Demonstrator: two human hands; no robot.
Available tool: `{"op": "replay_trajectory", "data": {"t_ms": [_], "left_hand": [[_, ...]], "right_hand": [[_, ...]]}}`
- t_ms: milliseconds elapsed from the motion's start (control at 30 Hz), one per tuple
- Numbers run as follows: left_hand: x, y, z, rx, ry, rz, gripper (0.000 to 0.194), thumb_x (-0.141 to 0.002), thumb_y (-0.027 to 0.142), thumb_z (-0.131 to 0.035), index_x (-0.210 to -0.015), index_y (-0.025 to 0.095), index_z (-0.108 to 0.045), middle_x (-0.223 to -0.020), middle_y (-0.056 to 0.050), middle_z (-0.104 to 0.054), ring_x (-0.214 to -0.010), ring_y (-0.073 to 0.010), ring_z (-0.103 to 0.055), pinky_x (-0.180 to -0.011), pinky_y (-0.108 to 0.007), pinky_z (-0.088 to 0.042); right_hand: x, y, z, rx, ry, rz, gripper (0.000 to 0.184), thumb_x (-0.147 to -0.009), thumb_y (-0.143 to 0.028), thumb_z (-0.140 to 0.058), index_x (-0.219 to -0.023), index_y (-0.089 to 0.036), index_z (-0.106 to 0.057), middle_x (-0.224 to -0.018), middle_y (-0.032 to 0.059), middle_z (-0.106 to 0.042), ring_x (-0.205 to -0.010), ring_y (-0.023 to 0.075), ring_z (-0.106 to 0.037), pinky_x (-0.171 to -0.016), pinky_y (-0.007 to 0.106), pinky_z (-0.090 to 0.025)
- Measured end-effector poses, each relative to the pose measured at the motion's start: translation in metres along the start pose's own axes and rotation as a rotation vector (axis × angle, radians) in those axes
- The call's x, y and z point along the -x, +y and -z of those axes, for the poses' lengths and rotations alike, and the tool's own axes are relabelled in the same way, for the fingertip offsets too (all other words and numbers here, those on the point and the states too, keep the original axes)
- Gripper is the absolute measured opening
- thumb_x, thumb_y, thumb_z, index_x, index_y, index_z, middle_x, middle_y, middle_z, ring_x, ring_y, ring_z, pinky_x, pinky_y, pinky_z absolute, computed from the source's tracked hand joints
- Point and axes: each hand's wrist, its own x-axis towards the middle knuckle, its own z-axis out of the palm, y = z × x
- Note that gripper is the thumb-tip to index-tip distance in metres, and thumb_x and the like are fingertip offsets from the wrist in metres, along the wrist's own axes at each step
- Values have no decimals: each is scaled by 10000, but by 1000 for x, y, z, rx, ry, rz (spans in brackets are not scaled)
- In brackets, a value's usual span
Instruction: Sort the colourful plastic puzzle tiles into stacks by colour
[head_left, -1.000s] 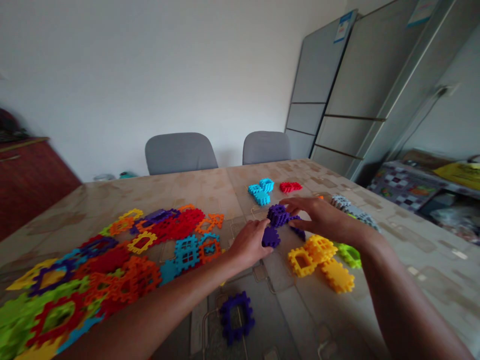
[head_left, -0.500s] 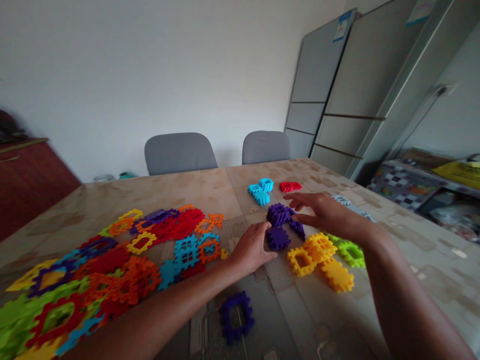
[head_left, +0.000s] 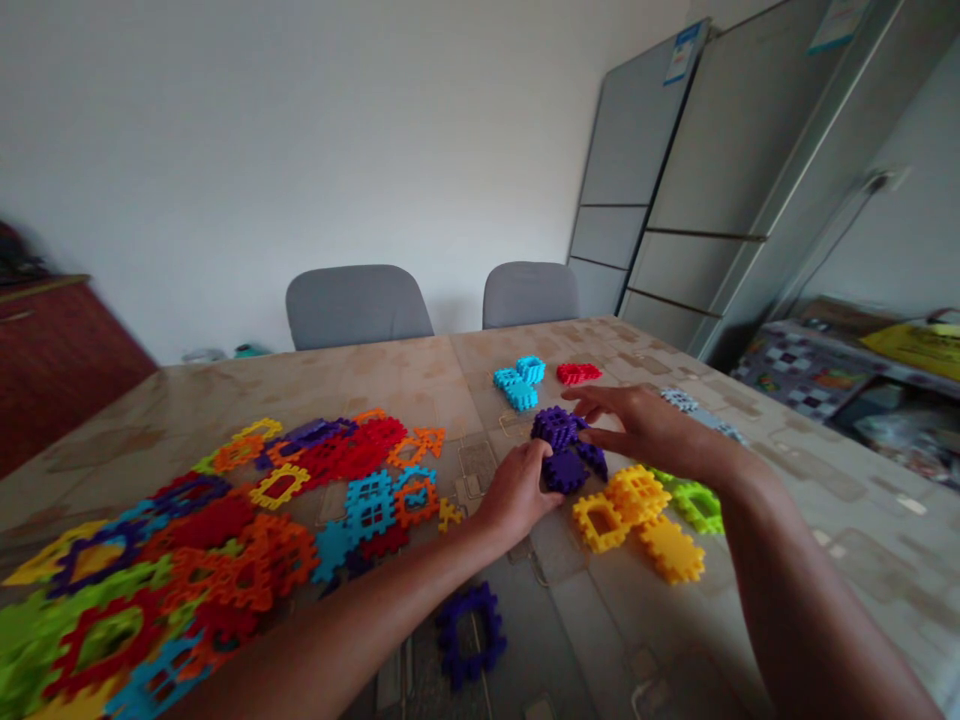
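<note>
On the table, my left hand (head_left: 521, 487) has its fingers curled round a loose purple toothed tile (head_left: 564, 470). Just beyond it stands a small purple block assembly (head_left: 556, 426); my right hand (head_left: 643, 425) rests on its right side with the fingers extended and pinching a purple piece. The tile in my left hand touches the assembly's lower edge. Yellow tiles (head_left: 637, 510) lie right under my right wrist.
A wide spread of coloured tiles (head_left: 225, 530) covers the table's left half. A purple frame tile (head_left: 471, 633) lies near me. Blue pieces (head_left: 519, 382), a red piece (head_left: 578, 373), green tiles (head_left: 697, 503) and grey ones (head_left: 679, 399) lie further right. Two grey chairs (head_left: 358, 305) stand behind.
My left hand has lifted the loose purple tile and brought it up against the purple assembly. My right hand has shifted slightly, staying on the assembly.
</note>
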Motion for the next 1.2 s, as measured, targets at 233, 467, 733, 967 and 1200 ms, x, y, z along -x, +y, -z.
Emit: {"op": "replay_trajectory", "data": {"t_ms": [233,467,733,967,1200], "left_hand": [[3,-2,3,53,1,-18,264,-975,365,-674,-1143,166,-633,-1105,-63,-661,-964,-226,-661,-855,-426,-566],[0,4,0,53,2,-19,259,-976,359,-673,-1145,167,-637,-1132,-69,-660,-997,-234,-658,-882,-442,-560],[2,5,5,109,-12,17,248,-972,342,-681,-1141,165,-639,-1117,-65,-666,-973,-227,-665,-872,-437,-566],[44,8,84,201,11,87,271,-828,128,-638,-1077,228,-676,-1056,-44,-737,-873,-178,-701,-819,-318,-569],[134,-14,204,92,222,257,219,-846,438,-617,-964,300,-738,-1028,-16,-770,-981,-263,-708,-885,-371,-554]], "right_hand": [[0,1,0,1,6,1,419,-932,-272,-624,-1351,-248,-619,-1080,76,-759,-926,225,-725,-837,356,-578],[1,-3,3,5,5,-13,388,-933,-283,-622,-1316,-232,-643,-1087,85,-758,-925,224,-724,-830,340,-573],[4,-10,9,40,51,-19,356,-923,-286,-607,-1268,-221,-662,-1061,85,-766,-893,229,-731,-815,356,-575],[22,-39,38,171,427,-13,313,-970,-319,-533,-1251,-243,-648,-1007,75,-777,-836,256,-739,-757,381,-588],[22,-91,10,67,245,162,250,-998,-325,-540,-1196,-282,-686,-1001,57,-772,-826,227,-728,-729,341,-584]]}}
